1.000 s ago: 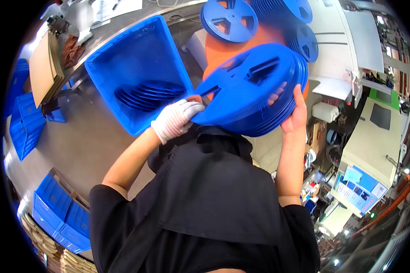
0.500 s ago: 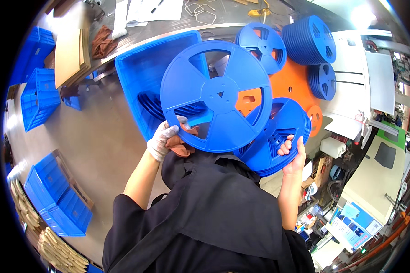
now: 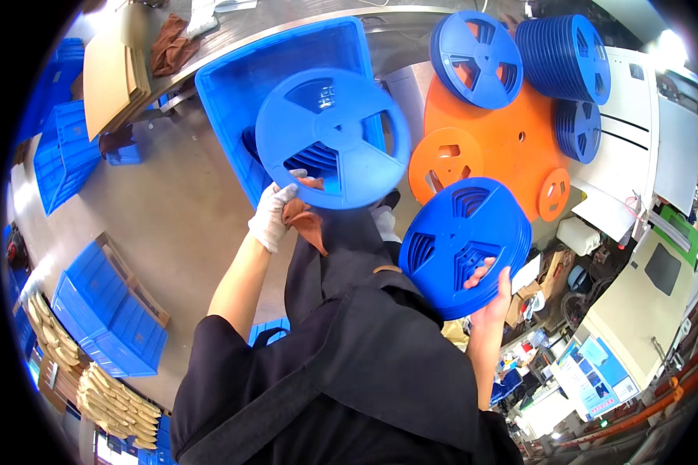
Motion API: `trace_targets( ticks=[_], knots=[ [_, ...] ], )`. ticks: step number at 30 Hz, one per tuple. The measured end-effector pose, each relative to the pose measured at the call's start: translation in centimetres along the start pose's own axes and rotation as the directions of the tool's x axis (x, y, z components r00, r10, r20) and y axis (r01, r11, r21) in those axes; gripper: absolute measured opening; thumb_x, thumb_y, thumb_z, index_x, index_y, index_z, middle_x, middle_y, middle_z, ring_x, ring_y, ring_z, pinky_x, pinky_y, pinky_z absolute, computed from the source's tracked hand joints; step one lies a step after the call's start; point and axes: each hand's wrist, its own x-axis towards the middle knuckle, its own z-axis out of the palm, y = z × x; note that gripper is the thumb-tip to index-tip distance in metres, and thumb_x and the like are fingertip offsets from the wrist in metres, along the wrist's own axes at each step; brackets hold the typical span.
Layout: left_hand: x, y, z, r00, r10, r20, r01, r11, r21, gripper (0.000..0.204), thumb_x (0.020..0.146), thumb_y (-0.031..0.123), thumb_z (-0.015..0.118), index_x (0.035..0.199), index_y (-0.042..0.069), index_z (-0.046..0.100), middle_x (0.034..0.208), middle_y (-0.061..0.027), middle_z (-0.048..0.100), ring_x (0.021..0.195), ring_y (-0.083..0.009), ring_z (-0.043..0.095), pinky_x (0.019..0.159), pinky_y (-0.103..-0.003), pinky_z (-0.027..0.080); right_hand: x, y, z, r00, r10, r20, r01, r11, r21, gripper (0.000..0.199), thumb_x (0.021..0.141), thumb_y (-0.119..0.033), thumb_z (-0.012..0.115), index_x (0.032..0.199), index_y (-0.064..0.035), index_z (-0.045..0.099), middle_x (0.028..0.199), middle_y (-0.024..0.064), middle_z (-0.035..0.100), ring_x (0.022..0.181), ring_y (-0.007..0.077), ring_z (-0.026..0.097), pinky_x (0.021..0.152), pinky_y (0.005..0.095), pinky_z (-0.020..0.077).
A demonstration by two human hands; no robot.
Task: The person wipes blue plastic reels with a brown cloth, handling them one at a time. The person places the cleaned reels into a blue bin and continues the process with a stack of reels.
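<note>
Visually, reel (image 3: 340, 129) overlaps bin (image 3: 287, 56) edge; stack (image 3: 451, 231) apart

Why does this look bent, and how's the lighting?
Head view: fisheye distortion bows the bench edge and blackens the corners; a light glares at upper right; the floor shines at far left; the blue reel in the left hand looks paler than the reel stack in the right hand.

lifted reel (image 3: 364, 161) blocks much of the bin (image 3: 231, 101) — far end open.
</note>
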Motion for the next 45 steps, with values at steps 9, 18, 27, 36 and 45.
trace_targets(
  ticks=[9,18,27,36,45],
  knots=[
    [16.9,-7.0,-4.5,0.945,-0.222,-0.239,0.270,0.944,0.190,0.029,0.093,0.020,0.046,0.116,0.004,0.054,0.090,-0.0279,0.064,0.072,-0.0357,0.066,0.050,-0.042,0.049,1.0,3.4,2.4,0.994,0.099,-0.043,-0.106,0.973,-0.206,0.033,0.087,-0.022,0.062,0.110,0.0005,0.054,0.091,0.0153,0.063,0.078,0.0263,0.065,0.073,0.0390,0.0549],
    [29.4,-15.6,-18.9,0.890,-0.396,-0.224,0.425,0.548,0.720,0.012,0.081,0.015,0.059,0.075,0.007,0.065,0.069,-0.0082,0.068,0.062,-0.0187,0.068,0.055,-0.034,0.053,2.3,2.4,2.3,0.955,-0.020,0.296,-0.055,0.969,0.242,0.052,0.091,-0.057,0.052,0.097,-0.0056,0.047,0.062,-0.0031,0.038,0.049,0.0080,0.036,0.050,0.0259,0.0317],
    [16.2,-6.3,-9.3,0.934,0.068,-0.351,0.071,0.927,0.369,0.031,0.093,0.019,0.055,0.121,0.004,0.057,0.101,-0.0123,0.064,0.080,-0.0228,0.065,0.066,-0.034,0.055,1.4,-0.1,0.3,0.886,-0.199,0.419,-0.083,0.821,0.565,0.041,0.094,-0.046,0.055,0.095,-0.0071,0.042,0.059,-0.0044,0.035,0.047,0.0060,0.034,0.048,0.0229,0.0303],
    [4.4,-0.8,13.7,0.843,0.305,0.443,-0.536,0.546,0.643,0.026,0.092,0.002,0.050,0.117,0.000,0.059,0.110,-0.0099,0.066,0.101,-0.0188,0.063,0.088,-0.030,0.050,0.7,0.0,0.4,0.853,-0.182,0.488,-0.199,0.751,0.629,0.038,0.094,-0.044,0.055,0.095,-0.0083,0.042,0.058,-0.0044,0.033,0.047,0.0067,0.034,0.049,0.0234,0.0295],
    [0.7,-11.8,23.3,0.411,0.393,0.822,-0.840,-0.188,0.510,0.033,0.076,0.004,0.052,0.107,0.002,0.061,0.105,-0.0166,0.065,0.101,-0.0334,0.061,0.087,-0.041,0.050,-0.2,-2.3,-1.4,0.748,-0.178,0.640,-0.176,0.876,0.450,0.046,0.090,-0.054,0.056,0.094,-0.0096,0.043,0.057,-0.0058,0.033,0.047,0.0060,0.034,0.048,0.0235,0.0298]
  ],
)
